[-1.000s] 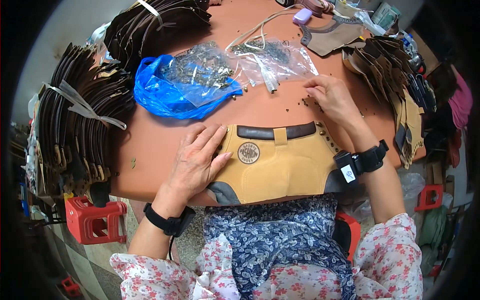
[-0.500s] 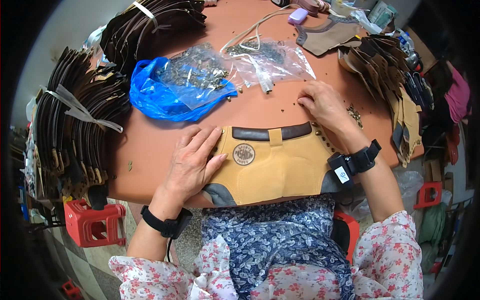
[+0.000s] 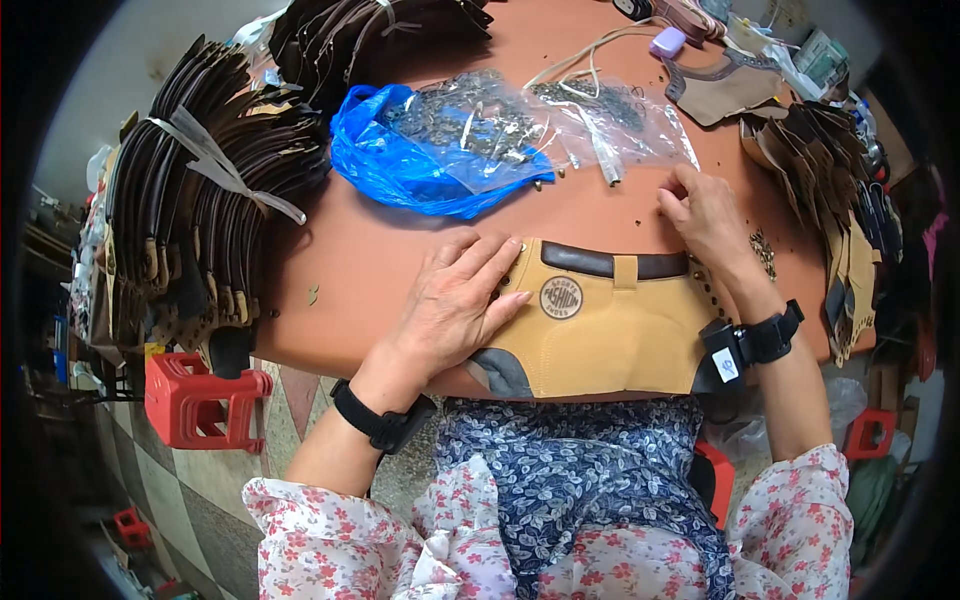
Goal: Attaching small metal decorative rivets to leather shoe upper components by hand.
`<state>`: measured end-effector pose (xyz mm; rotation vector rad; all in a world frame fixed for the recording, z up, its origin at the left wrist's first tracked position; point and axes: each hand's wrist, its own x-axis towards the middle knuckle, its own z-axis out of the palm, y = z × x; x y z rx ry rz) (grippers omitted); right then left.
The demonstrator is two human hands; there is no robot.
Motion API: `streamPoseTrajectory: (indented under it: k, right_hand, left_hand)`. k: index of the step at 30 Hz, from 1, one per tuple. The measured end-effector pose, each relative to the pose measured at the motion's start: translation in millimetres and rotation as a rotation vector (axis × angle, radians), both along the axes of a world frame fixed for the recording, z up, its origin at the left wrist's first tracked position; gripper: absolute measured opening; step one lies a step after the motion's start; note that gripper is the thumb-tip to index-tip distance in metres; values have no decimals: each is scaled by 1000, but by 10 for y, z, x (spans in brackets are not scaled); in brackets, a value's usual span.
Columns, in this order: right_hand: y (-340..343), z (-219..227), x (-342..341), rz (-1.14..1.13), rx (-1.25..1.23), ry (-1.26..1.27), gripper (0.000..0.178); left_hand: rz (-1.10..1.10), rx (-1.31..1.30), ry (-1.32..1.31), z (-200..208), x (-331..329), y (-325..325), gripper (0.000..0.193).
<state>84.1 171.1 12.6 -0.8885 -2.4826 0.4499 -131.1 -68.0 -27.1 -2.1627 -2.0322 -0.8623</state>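
A tan shoe upper with a dark brown padded collar, grey corners and a round stamped badge lies at the table's near edge. Small metal lace hooks line its right edge. My left hand rests flat on the upper's left side, fingers stretched out and thumb beside the badge. Beyond the upper's right corner, my right hand hovers low over the table with fingers curled and thumb to forefinger. Whatever is between those fingertips is too small to make out. A loose metal piece lies just left of them.
A blue plastic bag and clear bags of metal fittings lie farther back. Bundled dark uppers are piled at left, more uppers at right. Loose fittings lie beside my right wrist. A red stool stands below left.
The whole view has shifted, so the table and things appear farther right. My left hand stays on the upper. My right hand keeps about the same place over the table, fingers still curled.
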Motion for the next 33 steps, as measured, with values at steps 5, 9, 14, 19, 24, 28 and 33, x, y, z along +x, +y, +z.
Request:
streamPoseTrajectory:
  k: [5, 9, 14, 19, 24, 28, 33]
  right_hand:
    - [-493, 125, -337, 194, -166, 132, 10]
    - [-766, 42, -596, 352, -199, 165, 9]
    - [-770, -97, -750, 381, -210, 198, 8]
    - [-781, -138, -760, 407, -134, 182, 8]
    - [-798, -167, -763, 466, -56, 158, 7]
    - [-758, -234, -751, 526, 23, 174, 6]
    - [-704, -115, -748, 524, -175, 112, 11]
  left_hand:
    - [2, 26, -2, -27, -8, 7, 53]
    - [-2, 11, -12, -16, -5, 13, 53]
    - [1, 14, -26, -1, 4, 12, 53]
    - [12, 14, -25, -12, 13, 7, 53]
    - [12, 27, -22, -13, 12, 4, 54]
    - [13, 14, -31, 1, 18, 6, 54]
    - [15, 22, -25, -3, 15, 5, 53]
